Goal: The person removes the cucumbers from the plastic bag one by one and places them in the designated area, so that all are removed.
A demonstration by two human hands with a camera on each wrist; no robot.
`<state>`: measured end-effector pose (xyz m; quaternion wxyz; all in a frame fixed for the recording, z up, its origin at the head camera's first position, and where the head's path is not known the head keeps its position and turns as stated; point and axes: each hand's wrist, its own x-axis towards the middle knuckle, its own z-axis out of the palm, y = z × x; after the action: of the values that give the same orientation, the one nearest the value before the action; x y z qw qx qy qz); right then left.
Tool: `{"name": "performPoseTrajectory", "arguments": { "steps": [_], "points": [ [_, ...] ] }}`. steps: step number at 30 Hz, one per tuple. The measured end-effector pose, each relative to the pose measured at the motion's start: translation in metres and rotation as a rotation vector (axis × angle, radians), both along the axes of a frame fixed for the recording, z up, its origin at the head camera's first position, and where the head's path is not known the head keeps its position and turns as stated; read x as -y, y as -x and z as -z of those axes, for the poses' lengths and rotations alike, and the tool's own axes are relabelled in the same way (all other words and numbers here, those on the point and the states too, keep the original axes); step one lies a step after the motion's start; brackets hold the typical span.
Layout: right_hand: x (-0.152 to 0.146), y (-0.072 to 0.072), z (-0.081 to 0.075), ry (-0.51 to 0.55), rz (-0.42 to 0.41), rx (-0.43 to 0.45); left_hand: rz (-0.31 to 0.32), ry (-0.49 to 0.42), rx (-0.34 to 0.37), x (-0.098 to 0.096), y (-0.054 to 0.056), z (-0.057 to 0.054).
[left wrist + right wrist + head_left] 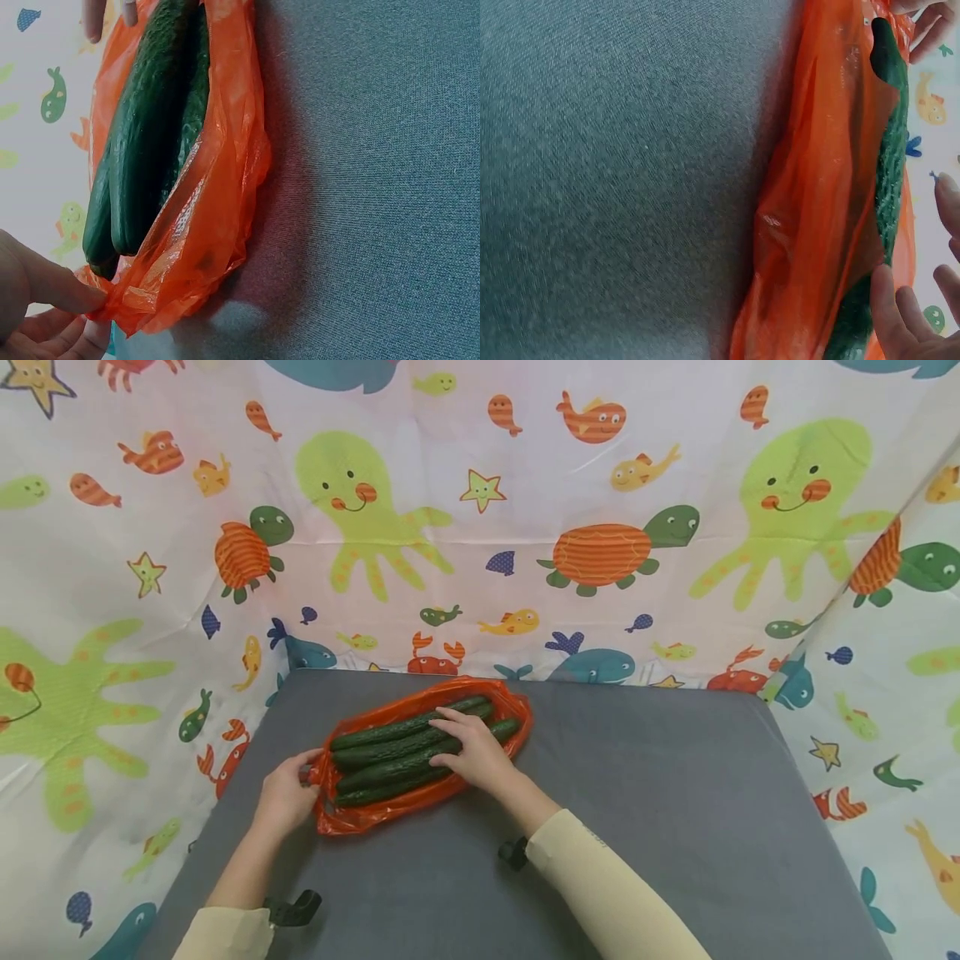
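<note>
Several cucumbers (393, 750), beneath right hand (480, 755)

A grey counter (675, 777) with a fine woven surface fills the near middle. White cloth hangs like walls around it: a far panel (487, 539), a left panel (97, 585) and a right panel (870, 652), all printed with sea animals. On the far side, a lime-green octopus (347, 477) smiles left of an orange-shelled turtle (602, 554). Pale, even light falls throughout, faintly pinkish on the far cloth.
</note>
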<state>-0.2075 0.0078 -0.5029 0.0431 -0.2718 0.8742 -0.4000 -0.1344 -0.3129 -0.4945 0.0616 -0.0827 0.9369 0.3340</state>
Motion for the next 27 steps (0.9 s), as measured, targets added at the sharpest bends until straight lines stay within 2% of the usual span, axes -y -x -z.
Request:
{"name": "performPoseTrajectory", "arguments": {
  "steps": [6,9,16,23,27],
  "points": [
    [0.004,-0.001,0.009,-0.090,-0.019,0.022,0.008,0.004,0.016,-0.001,0.001,0.001],
    [0.006,-0.002,0.012,-0.123,-0.009,0.004,0.009,0.014,0.017,-0.002,0.001,0.001],
    [0.008,-0.004,0.018,-0.128,0.043,-0.037,0.009,0.024,0.008,-0.004,0.005,0.000],
    [0.007,-0.008,0.028,-0.098,0.096,-0.051,0.007,0.011,0.002,-0.005,0.004,-0.002],
    [0.010,-0.009,0.028,-0.168,0.106,-0.088,0.005,0.012,0.008,-0.005,0.004,-0.004]
  ]
}}
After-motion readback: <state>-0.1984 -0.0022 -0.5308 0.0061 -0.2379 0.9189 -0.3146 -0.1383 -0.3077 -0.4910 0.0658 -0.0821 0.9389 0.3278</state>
